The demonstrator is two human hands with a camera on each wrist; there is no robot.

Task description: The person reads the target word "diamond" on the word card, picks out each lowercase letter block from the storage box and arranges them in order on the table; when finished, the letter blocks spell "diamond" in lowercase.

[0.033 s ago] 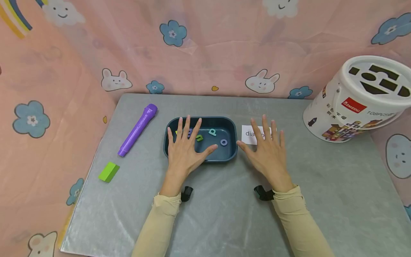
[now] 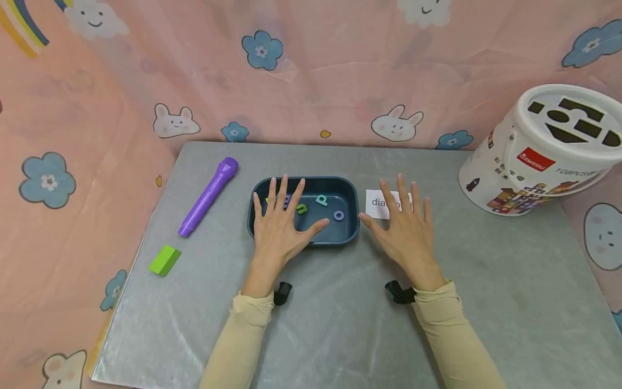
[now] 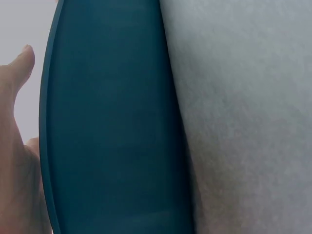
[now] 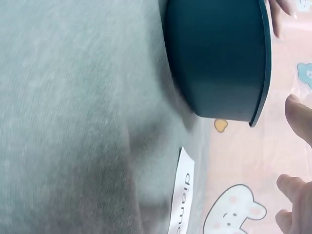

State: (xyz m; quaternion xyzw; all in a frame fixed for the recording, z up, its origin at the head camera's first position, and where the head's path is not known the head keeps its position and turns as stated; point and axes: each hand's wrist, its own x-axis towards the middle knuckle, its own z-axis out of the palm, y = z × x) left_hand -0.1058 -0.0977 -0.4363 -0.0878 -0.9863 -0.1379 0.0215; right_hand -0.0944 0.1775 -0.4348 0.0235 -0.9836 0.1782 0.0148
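A dark blue tray sits mid-table holding several small letter pieces. Among them are a teal letter, a purple ring-shaped letter and a green letter; a purple one is partly hidden by fingers. My left hand is spread over the tray's left half, palm down, and holds nothing. To the right of the tray, my right hand spreads its fingers and partly covers a white word card. In the right wrist view the printed card shows "diamo", the rest cut off.
A purple microphone-shaped stick lies left of the tray, with a green block nearer the front. At the back right stands a large white bucket with a slotted lid. Patterned pink cloth hangs behind the grey-covered table.
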